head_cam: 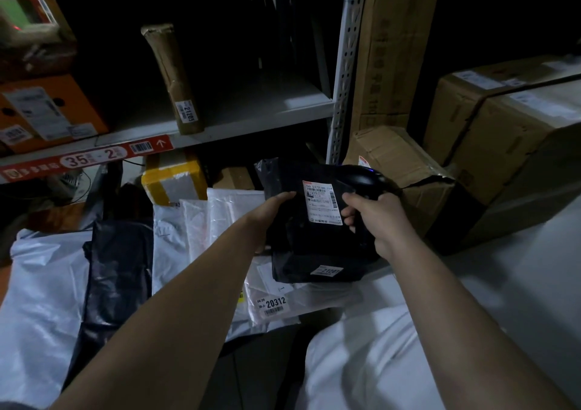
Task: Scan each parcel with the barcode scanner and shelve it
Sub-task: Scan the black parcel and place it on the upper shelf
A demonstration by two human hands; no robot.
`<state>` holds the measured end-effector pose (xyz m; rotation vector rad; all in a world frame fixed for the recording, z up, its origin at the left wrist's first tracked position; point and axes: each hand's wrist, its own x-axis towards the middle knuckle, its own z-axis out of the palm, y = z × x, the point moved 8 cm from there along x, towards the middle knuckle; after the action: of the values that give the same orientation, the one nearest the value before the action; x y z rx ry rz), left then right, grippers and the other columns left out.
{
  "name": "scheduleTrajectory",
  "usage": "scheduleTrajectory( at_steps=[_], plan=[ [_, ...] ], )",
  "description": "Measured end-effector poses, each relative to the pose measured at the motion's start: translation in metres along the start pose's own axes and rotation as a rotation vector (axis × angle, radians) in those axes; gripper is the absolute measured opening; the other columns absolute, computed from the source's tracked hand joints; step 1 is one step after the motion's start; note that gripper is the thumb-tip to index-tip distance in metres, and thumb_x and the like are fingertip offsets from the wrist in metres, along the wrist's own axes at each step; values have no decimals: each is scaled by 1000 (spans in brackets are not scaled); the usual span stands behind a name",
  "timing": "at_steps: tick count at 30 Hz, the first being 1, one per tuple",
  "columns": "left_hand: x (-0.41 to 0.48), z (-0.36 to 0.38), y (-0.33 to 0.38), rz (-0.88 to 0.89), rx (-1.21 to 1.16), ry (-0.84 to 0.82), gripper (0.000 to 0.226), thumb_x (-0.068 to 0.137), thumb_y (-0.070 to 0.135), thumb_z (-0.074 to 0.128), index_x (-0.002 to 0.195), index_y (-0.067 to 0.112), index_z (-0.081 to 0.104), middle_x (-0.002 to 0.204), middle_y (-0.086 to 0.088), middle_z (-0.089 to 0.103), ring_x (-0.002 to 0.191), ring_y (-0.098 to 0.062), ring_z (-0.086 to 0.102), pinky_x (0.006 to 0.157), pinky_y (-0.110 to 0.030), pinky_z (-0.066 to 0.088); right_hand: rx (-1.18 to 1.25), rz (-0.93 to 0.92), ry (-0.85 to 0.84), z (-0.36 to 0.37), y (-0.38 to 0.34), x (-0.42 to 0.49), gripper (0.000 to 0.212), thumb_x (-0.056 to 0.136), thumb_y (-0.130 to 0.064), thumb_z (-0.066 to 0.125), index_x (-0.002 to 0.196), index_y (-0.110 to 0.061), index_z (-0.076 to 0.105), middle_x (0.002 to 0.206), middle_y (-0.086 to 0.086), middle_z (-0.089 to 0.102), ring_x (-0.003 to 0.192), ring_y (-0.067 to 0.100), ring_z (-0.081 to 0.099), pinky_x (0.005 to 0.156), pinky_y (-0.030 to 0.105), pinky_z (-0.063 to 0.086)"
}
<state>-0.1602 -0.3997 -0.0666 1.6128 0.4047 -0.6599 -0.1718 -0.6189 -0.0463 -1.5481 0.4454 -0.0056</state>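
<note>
A black plastic parcel [314,240] with a white shipping label and a small number sticker is held up in the middle of the head view. My left hand [270,208] grips its left edge. My right hand [374,221] is closed around the handle of a black barcode scanner [364,178], whose head sits at the parcel's upper right corner, right beside the label. The grey shelf [251,120] above carries a leaning brown paper-wrapped tube parcel [171,76] and an orange box [47,111].
White and black poly mailers [119,268] lie heaped on the floor at left, one stickered 20312 [273,304]. A yellow-taped box [173,180] sits under the shelf. Large cardboard boxes [503,145] stack at right, beside the shelf's upright post [345,70].
</note>
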Motion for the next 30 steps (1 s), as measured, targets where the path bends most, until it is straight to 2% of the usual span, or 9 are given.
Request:
scheduleTrajectory(
  at_steps=[1, 5, 7, 13, 17, 20, 22, 25, 30],
  plan=[
    [-1, -1, 0, -3, -6, 1, 41, 100, 56, 59, 95, 16, 67, 69, -4, 76, 82, -21, 68, 66, -31, 51, 0, 0, 1, 0, 0, 1, 10, 98, -17, 71, 94, -8, 71, 74, 8, 70, 54, 14, 59, 55, 28, 49],
    [1, -6, -2, -20, -29, 12, 54, 90, 71, 63, 111, 21, 68, 114, -11, 71, 107, -29, 69, 84, -38, 54, -26, -3, 22, -4, 1, 2, 10, 98, -17, 70, 91, -11, 71, 78, 9, 70, 60, 16, 60, 60, 30, 49],
    [3, -3, -4, -19, -45, -4, 56, 88, 73, 63, 114, 23, 69, 120, -12, 72, 111, -31, 70, 84, -38, 56, -86, -17, 57, -10, 6, 5, 8, 97, -18, 72, 91, -12, 71, 82, 8, 69, 67, 18, 61, 64, 33, 49],
    [9, -2, -6, 3, -50, -18, 60, 89, 72, 64, 115, 18, 70, 117, -13, 74, 110, -32, 71, 101, -45, 56, -355, -56, 100, -22, 18, 8, 33, 84, -28, 83, 111, -11, 76, 102, 11, 76, 97, 34, 71, 91, 50, 60],
    [8, 1, -3, 20, -73, -44, 53, 95, 66, 59, 110, 17, 70, 103, -9, 76, 99, -27, 72, 83, -38, 58, -446, -49, 94, -21, 21, 8, 43, 82, -36, 82, 114, -9, 74, 104, 14, 75, 99, 37, 70, 91, 52, 60],
    [6, 4, -4, 16, -64, -51, 56, 95, 70, 57, 112, 18, 70, 107, -9, 75, 100, -26, 71, 86, -40, 56, -484, -22, 83, -20, 24, 8, 35, 87, -35, 81, 111, -10, 71, 105, 14, 73, 99, 36, 69, 92, 50, 59],
    [6, 8, -4, 21, -83, -62, 55, 96, 70, 55, 111, 19, 71, 111, -9, 76, 97, -24, 72, 79, -37, 56, -483, -11, 90, -20, 24, 7, 39, 84, -38, 81, 109, -10, 72, 104, 14, 74, 98, 37, 70, 91, 51, 60],
    [7, 11, -3, 37, -111, -57, 54, 99, 65, 53, 118, 18, 71, 103, -6, 78, 91, -21, 73, 69, -33, 55, -451, 13, 95, -21, 29, 8, 51, 76, -45, 80, 113, -11, 73, 103, 13, 74, 97, 36, 70, 91, 52, 60],
    [11, 12, -4, 33, -105, -68, 53, 98, 59, 59, 123, 14, 72, 89, -5, 82, 88, -23, 76, 70, -32, 57, -433, 26, 84, -23, 32, 8, 42, 86, -36, 81, 114, -7, 70, 107, 12, 71, 100, 33, 68, 91, 45, 59]
  ],
)
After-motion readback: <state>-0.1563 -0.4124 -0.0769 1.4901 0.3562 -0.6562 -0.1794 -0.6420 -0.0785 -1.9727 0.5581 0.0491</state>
